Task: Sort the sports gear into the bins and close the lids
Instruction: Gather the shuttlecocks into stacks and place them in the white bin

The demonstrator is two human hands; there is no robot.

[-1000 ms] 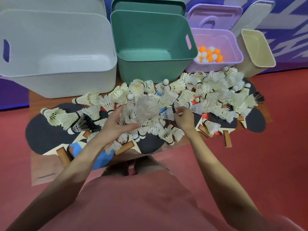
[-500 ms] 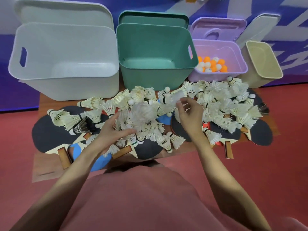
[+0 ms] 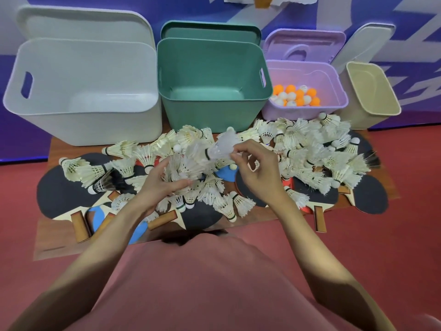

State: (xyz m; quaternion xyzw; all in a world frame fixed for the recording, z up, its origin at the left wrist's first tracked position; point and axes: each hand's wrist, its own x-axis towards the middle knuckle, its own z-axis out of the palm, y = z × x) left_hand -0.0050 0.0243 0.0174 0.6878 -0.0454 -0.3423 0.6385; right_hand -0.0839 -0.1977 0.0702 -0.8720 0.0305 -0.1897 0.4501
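Observation:
A heap of white shuttlecocks (image 3: 310, 149) lies over several table tennis paddles (image 3: 368, 194) on a low wooden board. My left hand (image 3: 160, 185) grips a stacked bunch of shuttlecocks (image 3: 183, 168) above the heap. My right hand (image 3: 257, 168) pinches one blurred shuttlecock (image 3: 222, 146) at the top end of that bunch. Behind the heap stand four open bins: white (image 3: 86, 125), green (image 3: 210, 115), purple (image 3: 303, 113) holding orange and white balls (image 3: 296, 95), and beige (image 3: 372, 91).
Each bin's lid leans against the blue wall behind it: white lid (image 3: 83, 25), green lid (image 3: 210, 32), purple lid (image 3: 303, 44), beige lid (image 3: 365, 41). Red floor (image 3: 393, 235) surrounds the board (image 3: 55, 237). My knees in pink cloth fill the bottom.
My right hand lifted from the heap with one shuttlecock and brought it left to the top of the bunch in my left hand. The camera tilted up, showing more of the bins.

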